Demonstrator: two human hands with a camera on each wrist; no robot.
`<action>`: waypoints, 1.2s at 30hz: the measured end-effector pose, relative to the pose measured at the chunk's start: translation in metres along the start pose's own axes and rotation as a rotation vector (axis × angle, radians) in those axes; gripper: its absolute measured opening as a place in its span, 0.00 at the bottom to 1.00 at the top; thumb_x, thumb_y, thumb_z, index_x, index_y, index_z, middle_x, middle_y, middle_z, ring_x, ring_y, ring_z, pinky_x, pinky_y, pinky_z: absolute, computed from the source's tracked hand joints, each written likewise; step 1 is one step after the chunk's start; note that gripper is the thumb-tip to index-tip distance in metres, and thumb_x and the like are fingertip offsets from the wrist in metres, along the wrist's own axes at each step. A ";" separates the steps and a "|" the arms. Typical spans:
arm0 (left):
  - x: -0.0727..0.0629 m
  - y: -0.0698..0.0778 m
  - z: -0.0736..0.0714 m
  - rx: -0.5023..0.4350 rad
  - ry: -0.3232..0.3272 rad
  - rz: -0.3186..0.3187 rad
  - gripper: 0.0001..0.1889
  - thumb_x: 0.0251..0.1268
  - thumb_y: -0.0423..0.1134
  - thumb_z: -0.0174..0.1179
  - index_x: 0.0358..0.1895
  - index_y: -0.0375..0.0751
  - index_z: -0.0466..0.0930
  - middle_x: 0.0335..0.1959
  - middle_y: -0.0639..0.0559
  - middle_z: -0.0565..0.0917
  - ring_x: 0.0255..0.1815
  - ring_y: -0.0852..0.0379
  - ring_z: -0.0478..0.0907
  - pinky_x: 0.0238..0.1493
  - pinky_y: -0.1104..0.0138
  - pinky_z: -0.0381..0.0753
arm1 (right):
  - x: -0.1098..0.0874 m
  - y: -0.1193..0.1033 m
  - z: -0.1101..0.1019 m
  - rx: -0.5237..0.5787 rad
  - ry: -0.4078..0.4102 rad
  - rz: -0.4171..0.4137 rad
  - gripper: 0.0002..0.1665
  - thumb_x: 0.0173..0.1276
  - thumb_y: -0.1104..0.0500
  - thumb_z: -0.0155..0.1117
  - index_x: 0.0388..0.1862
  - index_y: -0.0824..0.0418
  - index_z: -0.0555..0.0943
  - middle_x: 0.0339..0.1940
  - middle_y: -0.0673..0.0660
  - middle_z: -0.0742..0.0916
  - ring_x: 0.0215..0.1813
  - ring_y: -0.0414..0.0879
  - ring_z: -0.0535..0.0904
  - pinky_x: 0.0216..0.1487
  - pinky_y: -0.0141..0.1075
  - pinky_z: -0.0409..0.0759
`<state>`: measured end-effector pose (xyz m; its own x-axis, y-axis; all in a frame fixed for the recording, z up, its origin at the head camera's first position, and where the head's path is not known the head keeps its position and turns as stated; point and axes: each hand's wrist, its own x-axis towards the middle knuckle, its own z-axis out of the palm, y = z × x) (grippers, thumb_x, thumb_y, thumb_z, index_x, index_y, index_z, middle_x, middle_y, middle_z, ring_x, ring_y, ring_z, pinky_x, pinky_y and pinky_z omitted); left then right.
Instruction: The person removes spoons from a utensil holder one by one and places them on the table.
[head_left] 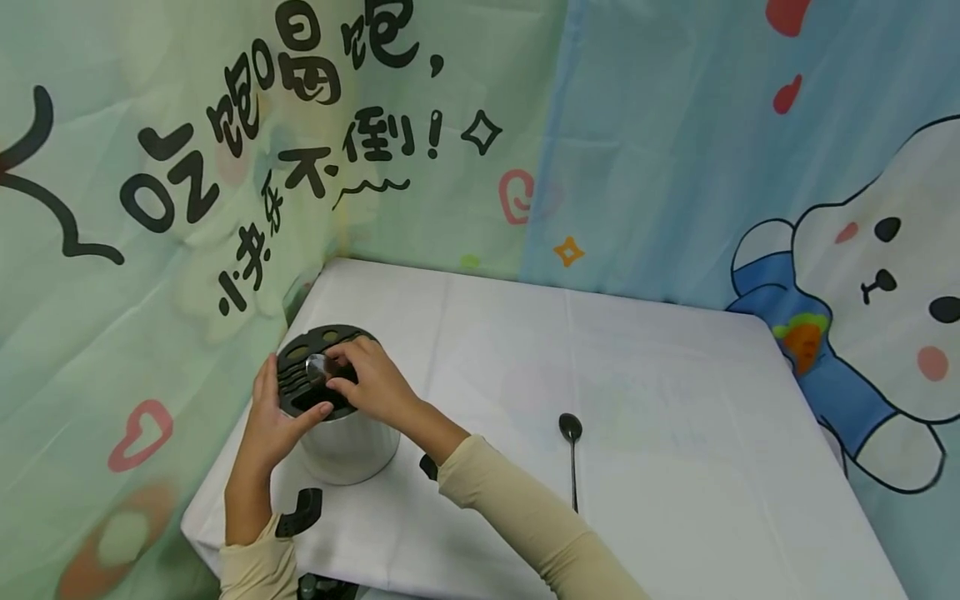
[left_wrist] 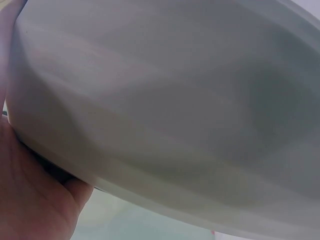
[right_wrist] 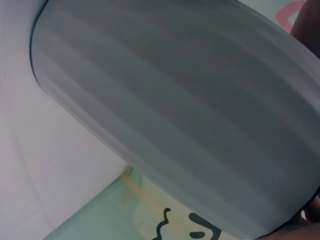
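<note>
White fluted utensil holder stands at the left of the white-covered table, dark slotted lid on top.

Left hand is clamped around the holder's upper part: fingers up the left side, thumb across the near side of the lid. Right hand comes in from the right, thumb and fingers together on the right edge of a shiny rounded metal piece, probably a spoon bowl, upright at the lid's slots. Whether its lower end sits in a slot, cannot tell; hidden by hand and lid.

Risks, as judged. Smooth curved metal pinched only at its edge could twist or slip. If its lower end is off-line with a slot, pushing would jam it or skid it across the lid. A sideways shove could tip the holder; a slack left hand would be the cause. Left thumb lies close to the work and could get knocked.

Long-handled dark spoon lies well apart to the right, handle toward the near side; a sweep of the right sleeve could catch it.
</note>
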<state>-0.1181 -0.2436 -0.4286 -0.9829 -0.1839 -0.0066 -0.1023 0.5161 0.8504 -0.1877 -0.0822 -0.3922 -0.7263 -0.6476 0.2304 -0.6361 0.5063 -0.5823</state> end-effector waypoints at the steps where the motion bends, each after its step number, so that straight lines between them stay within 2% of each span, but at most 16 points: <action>1: 0.000 0.001 0.000 -0.003 0.002 0.001 0.56 0.51 0.47 0.63 0.72 0.39 0.28 0.72 0.34 0.37 0.71 0.33 0.42 0.64 0.40 0.50 | 0.000 0.000 0.000 -0.005 0.004 -0.005 0.22 0.62 0.55 0.62 0.54 0.61 0.74 0.44 0.56 0.78 0.49 0.45 0.72 0.52 0.33 0.71; 16: 0.002 0.007 0.003 0.002 -0.008 0.007 0.55 0.52 0.48 0.63 0.72 0.40 0.28 0.72 0.35 0.37 0.70 0.33 0.42 0.64 0.40 0.50 | 0.000 0.009 -0.009 0.097 0.024 0.011 0.21 0.60 0.58 0.63 0.53 0.61 0.75 0.38 0.55 0.79 0.42 0.44 0.74 0.47 0.32 0.73; 23: -0.004 0.006 0.000 0.012 -0.026 -0.047 0.56 0.52 0.49 0.62 0.72 0.41 0.26 0.72 0.36 0.34 0.71 0.33 0.40 0.64 0.38 0.49 | -0.002 0.007 -0.011 0.209 -0.004 0.040 0.14 0.60 0.59 0.63 0.45 0.62 0.80 0.37 0.55 0.79 0.40 0.43 0.75 0.41 0.25 0.73; 27: -0.004 0.007 0.002 -0.005 -0.018 -0.036 0.56 0.52 0.48 0.62 0.72 0.40 0.27 0.72 0.36 0.35 0.70 0.33 0.42 0.64 0.39 0.49 | -0.001 0.008 -0.016 0.317 0.006 0.116 0.13 0.61 0.59 0.61 0.44 0.63 0.80 0.37 0.56 0.80 0.39 0.43 0.76 0.40 0.24 0.73; 31: -0.003 0.007 0.003 -0.007 -0.013 -0.035 0.55 0.52 0.48 0.62 0.72 0.40 0.28 0.72 0.36 0.36 0.70 0.33 0.42 0.64 0.40 0.50 | 0.000 0.011 -0.028 0.478 0.037 0.190 0.13 0.63 0.60 0.60 0.45 0.64 0.79 0.40 0.58 0.81 0.40 0.43 0.76 0.39 0.25 0.74; 36: -0.003 0.007 0.001 0.003 -0.012 -0.043 0.56 0.51 0.48 0.63 0.72 0.40 0.27 0.72 0.37 0.36 0.71 0.34 0.41 0.65 0.40 0.49 | -0.002 0.013 -0.052 0.636 0.172 0.167 0.13 0.63 0.63 0.59 0.45 0.68 0.77 0.37 0.61 0.80 0.35 0.38 0.75 0.39 0.32 0.77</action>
<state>-0.1156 -0.2384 -0.4234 -0.9794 -0.1958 -0.0496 -0.1450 0.5108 0.8474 -0.2082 -0.0443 -0.3594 -0.8658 -0.4638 0.1878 -0.2732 0.1237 -0.9540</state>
